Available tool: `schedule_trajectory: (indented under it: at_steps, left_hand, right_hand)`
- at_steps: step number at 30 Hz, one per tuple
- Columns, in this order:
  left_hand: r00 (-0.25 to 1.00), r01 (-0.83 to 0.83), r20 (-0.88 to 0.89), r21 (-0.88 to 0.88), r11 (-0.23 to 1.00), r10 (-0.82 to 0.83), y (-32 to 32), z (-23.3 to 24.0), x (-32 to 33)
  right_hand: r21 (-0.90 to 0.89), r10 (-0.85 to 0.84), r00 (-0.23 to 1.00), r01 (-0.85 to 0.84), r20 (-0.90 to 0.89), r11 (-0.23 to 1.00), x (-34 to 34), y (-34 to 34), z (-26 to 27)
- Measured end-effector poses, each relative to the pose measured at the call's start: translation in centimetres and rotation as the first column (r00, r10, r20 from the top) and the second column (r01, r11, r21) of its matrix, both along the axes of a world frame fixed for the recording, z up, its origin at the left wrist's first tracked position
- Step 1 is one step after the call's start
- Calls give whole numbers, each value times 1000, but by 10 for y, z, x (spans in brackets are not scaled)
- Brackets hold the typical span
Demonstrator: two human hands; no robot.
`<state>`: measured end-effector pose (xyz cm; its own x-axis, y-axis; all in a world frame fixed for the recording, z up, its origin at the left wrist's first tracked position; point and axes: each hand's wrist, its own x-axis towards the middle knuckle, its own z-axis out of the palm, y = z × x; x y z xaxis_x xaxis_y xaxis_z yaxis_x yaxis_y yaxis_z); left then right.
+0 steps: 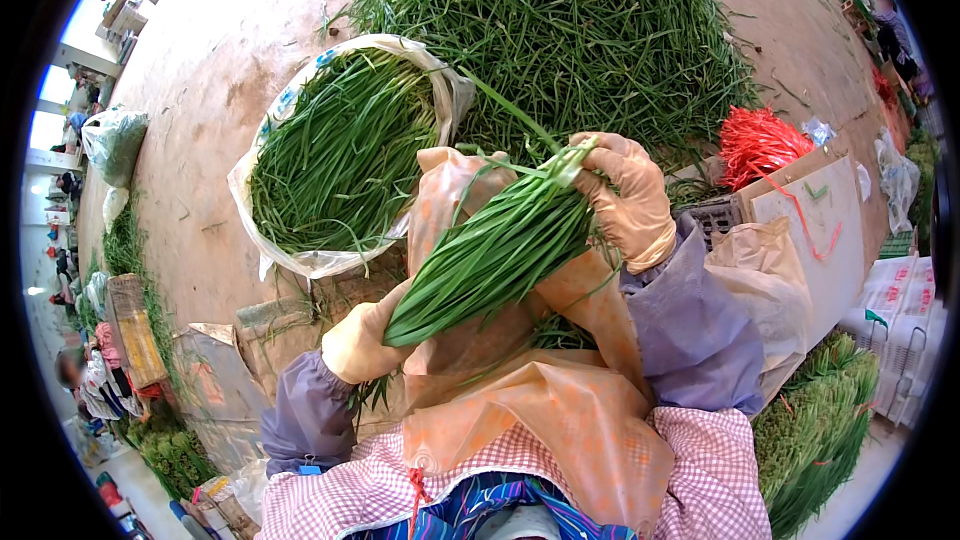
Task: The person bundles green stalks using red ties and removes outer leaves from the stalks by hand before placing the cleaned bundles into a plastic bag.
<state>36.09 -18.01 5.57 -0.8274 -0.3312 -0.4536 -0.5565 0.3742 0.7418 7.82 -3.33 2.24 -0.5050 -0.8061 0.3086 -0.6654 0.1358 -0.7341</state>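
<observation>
A bundle of long green leafy stalks, like garlic chives (495,255), lies slantwise over my lap between both hands. My gloved right hand (626,199) grips its pale stem end at the upper right. At the lower left, my gloved left hand (367,337) holds the leaf tips. One stray stalk sticks out from the stem end toward the upper left. Beyond my left hand stands a round container lined with a white plastic bag (326,262), full of similar stalks. A large loose heap of green stalks (555,37) lies on the floor ahead of me. A translucent orange-patterned plastic apron (540,420) covers my lap.
Red plastic ties (757,142) lie at the right by a dark plastic crate (716,217) and a pale board (817,217). Tied green bundles (817,427) are stacked at the lower right. Flattened cardboard (277,330) lies at left. Other people (892,37) are far off at both sides.
</observation>
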Motion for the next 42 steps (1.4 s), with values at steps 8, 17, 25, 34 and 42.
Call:
schedule_trajectory:
  at_steps: [8, 17, 25, 34, 42]
  left_hand:
    - [996, 84, -17, -155, 984, -88, 4, -2, 3]
    - [971, 232, 20, -310, 922, -238, 10, 9, -1]
    - [977, 201, 30, -444, 873, -210, 20, -3, 10]
    - [928, 358, 168, -644, 676, -331, 29, 4, 6]
    - [914, 367, 165, -729, 578, -372, 29, 2, 4]
  right_hand:
    - [-97, -533, 788, 583, 309, 806, -77, 60, -38]
    - [131, 201, 950, -173, -238, 976, 0, 3, 2]
    - [59, -671, 718, 673, 186, 737, -82, 56, -39]
    - [375, 189, 971, -122, -147, 919, -21, 32, 32]
    - [179, 547, 730, -652, 411, 737, 8, -1, 3]
